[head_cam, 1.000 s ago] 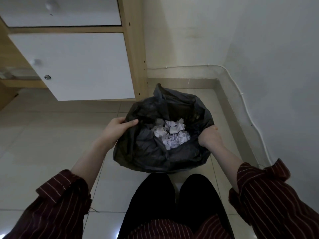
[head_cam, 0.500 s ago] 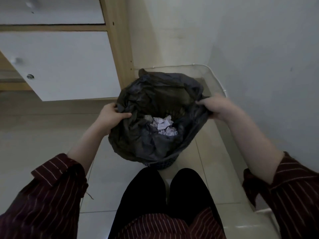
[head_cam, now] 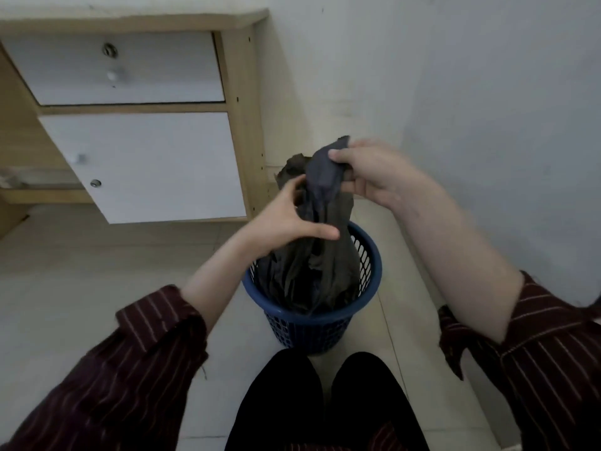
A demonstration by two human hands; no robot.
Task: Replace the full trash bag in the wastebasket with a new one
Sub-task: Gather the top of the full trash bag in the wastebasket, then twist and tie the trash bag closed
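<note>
A black trash bag (head_cam: 312,275) stands in a blue mesh wastebasket (head_cam: 367,271) on the floor in front of my legs. The bag's top is gathered into a bunch above the basket. My left hand (head_cam: 286,219) grips the gathered neck from the left, thumb across the front. Higher up, my right hand (head_cam: 364,174) pinches the bag's upper end. The bag's contents are hidden inside the closed folds.
A wooden cabinet (head_cam: 240,125) with white doors stands at the back left. A grey wall (head_cam: 487,92) rises close on the right, meeting a cream wall in the corner behind the basket. The tiled floor (head_cam: 97,271) spreads to the left.
The bag's open rim has been pulled off the basket and bunched shut. Both hands rose and came together at its top. The blue basket rim now shows, and the crumpled paper no longer does.
</note>
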